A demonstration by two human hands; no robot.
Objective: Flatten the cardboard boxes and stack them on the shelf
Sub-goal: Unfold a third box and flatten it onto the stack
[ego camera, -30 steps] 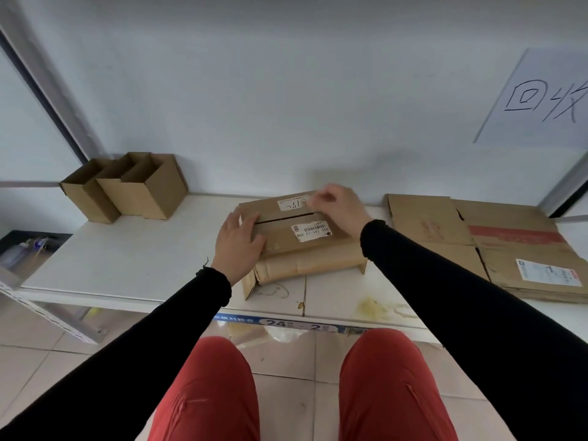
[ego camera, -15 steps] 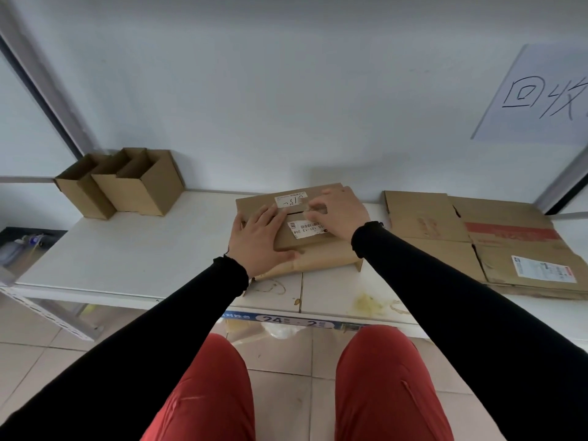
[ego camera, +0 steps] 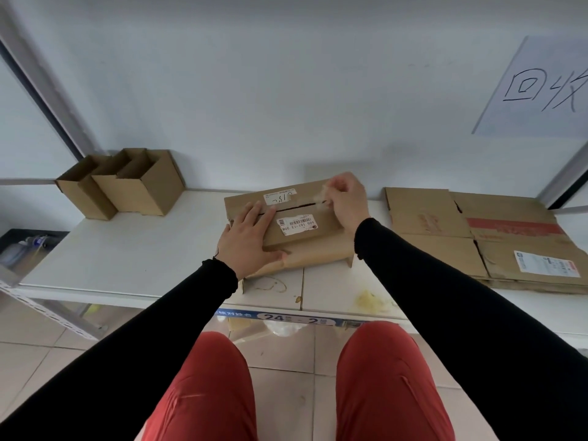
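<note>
A brown cardboard box (ego camera: 305, 218) with white labels lies in the middle of the white shelf (ego camera: 127, 253), its top flaps closed along a seam. My left hand (ego camera: 246, 240) presses flat on the box's left part, fingers straight. My right hand (ego camera: 345, 202) is at the right end of the seam and pinches a strip of clear tape (ego camera: 321, 195) lifted off the box. A stack of flattened boxes (ego camera: 477, 237) lies on the shelf to the right.
Three open, upright small boxes (ego camera: 127, 183) stand at the back left of the shelf. A paper sign (ego camera: 541, 90) hangs on the wall at upper right. Metal shelf posts run up both sides. My red-trousered knees are below the shelf edge.
My right hand has shifted from lying on the box top to its right end and now pinches lifted tape. My left hand has slid a little left and stays pressed on the box.
</note>
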